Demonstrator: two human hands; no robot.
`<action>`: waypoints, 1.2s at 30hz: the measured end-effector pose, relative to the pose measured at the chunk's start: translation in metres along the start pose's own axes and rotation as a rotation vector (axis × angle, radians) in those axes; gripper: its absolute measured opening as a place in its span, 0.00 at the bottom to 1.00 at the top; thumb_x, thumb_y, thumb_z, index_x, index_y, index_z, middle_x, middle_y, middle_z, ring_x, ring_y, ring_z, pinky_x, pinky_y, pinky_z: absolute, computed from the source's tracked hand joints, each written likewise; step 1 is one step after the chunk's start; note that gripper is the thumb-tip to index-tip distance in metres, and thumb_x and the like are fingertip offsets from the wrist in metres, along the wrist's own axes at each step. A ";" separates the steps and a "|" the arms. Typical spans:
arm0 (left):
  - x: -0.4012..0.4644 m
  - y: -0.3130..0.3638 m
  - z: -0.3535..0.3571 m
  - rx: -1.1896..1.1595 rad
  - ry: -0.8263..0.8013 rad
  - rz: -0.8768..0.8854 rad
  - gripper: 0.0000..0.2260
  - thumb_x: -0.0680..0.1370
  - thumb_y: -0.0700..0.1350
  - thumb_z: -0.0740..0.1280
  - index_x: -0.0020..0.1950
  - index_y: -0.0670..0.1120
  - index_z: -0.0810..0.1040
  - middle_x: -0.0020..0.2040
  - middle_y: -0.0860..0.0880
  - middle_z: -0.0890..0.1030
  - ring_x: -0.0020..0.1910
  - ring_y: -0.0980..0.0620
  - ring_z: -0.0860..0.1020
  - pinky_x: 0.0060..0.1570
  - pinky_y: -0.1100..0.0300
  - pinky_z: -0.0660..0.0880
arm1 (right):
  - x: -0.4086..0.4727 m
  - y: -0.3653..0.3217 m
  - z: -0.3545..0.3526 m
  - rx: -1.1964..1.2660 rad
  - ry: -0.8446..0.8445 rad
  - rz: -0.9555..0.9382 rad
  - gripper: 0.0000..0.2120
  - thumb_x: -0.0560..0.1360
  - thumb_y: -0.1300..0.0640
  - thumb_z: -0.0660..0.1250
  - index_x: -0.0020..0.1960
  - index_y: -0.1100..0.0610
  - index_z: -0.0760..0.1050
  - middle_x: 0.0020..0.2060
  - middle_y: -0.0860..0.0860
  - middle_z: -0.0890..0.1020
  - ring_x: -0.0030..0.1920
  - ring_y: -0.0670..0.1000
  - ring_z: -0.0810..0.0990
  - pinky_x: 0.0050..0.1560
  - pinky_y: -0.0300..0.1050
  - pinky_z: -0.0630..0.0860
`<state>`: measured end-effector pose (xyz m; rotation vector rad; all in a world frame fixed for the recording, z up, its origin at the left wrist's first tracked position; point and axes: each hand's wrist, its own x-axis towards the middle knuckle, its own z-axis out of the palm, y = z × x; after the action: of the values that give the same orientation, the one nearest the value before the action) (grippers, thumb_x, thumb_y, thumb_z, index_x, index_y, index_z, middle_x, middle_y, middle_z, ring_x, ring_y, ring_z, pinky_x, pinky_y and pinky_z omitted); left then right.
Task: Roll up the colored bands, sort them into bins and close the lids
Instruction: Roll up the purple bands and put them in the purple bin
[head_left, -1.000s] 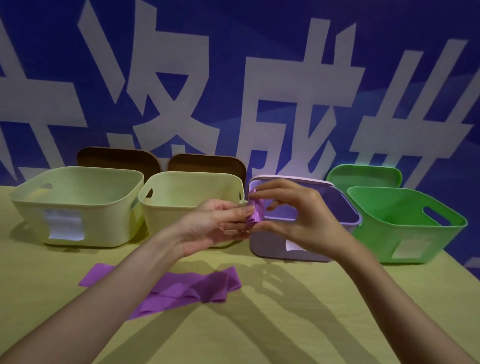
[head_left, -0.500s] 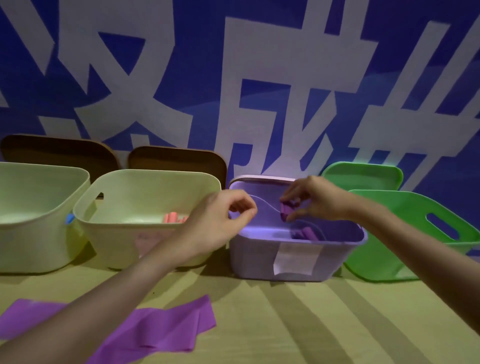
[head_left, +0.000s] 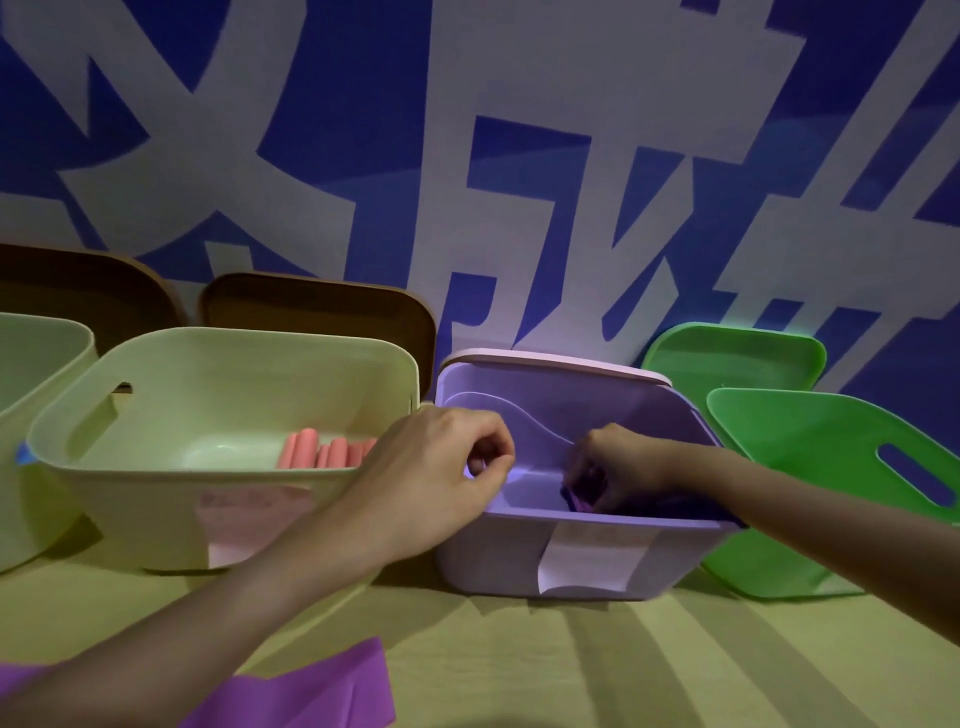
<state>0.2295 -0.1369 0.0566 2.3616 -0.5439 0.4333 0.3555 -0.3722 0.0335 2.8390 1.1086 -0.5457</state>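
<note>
The rolled purple band (head_left: 581, 500) sits low inside the lilac bin (head_left: 571, 551), pinched between the curled fingers of the right hand (head_left: 618, 467), which reaches down past the rim; only a small dark-violet end of the roll shows. A blank white paper label (head_left: 592, 561) is stuck on the bin's front wall, with no writing legible on it. The left hand (head_left: 441, 478) hovers at the bin's left rim, fingers curled toward the thumb and holding nothing. The bin is smooth matte plastic with rounded corners. To its left a pale yellow-green bin (head_left: 156, 499) of the same shape holds several pink rolled bands (head_left: 322, 453) lying side by side, and carries a pinkish label on its front. A green bin (head_left: 831, 467) stands tilted at right. A flat, unrolled purple band (head_left: 332, 696) lies on the yellowish table (head_left: 623, 675) in front. Large white characters cross the blue wall (head_left: 519, 182) behind, cropped and not readable.
</note>
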 end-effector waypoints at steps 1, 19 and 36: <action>0.000 0.000 0.000 -0.005 -0.004 0.000 0.04 0.74 0.44 0.65 0.41 0.52 0.78 0.38 0.57 0.81 0.40 0.58 0.77 0.39 0.66 0.71 | 0.000 0.000 0.001 -0.014 -0.010 -0.015 0.14 0.63 0.64 0.72 0.48 0.57 0.84 0.42 0.54 0.84 0.42 0.53 0.81 0.46 0.42 0.74; 0.002 0.002 -0.006 -0.075 -0.037 -0.027 0.07 0.74 0.41 0.67 0.39 0.51 0.79 0.35 0.57 0.81 0.36 0.60 0.77 0.36 0.69 0.70 | 0.006 -0.015 -0.007 0.178 -0.132 0.213 0.21 0.82 0.49 0.58 0.50 0.65 0.81 0.47 0.60 0.83 0.46 0.55 0.78 0.56 0.49 0.74; 0.005 0.002 -0.007 -0.080 -0.042 -0.034 0.06 0.74 0.41 0.68 0.39 0.50 0.80 0.35 0.56 0.81 0.35 0.61 0.77 0.35 0.72 0.69 | 0.010 -0.031 -0.015 0.403 -0.202 0.362 0.25 0.84 0.48 0.51 0.58 0.66 0.79 0.43 0.56 0.80 0.38 0.46 0.75 0.39 0.30 0.71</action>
<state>0.2319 -0.1346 0.0650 2.3037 -0.5303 0.3413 0.3468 -0.3402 0.0471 3.1069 0.4760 -1.0943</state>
